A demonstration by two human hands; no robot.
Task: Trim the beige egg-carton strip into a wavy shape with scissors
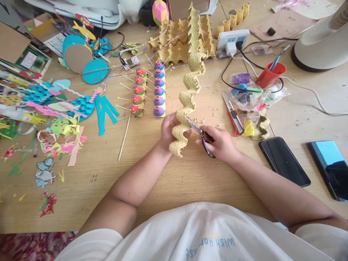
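My left hand point(166, 131) grips a long wavy strip of yellow egg-carton cardboard point(187, 98) near its lower end, holding it upright over the wooden table point(174, 181). My right hand point(221, 143) holds black-handled scissors point(199, 133), whose blades meet the strip's right edge just beside my left fingers. Small cardboard crumbs lie on the table around the strip.
Two rows of painted egg-cup figures point(148, 90) on sticks stand behind my left hand. Stacked egg trays point(185, 36) and a power strip point(233, 39) sit farther back. A red box cutter point(233, 116), clay bags point(252, 94), a red cup point(270, 74) and two phones point(284, 161) lie right; paper scraps point(54, 108) left.
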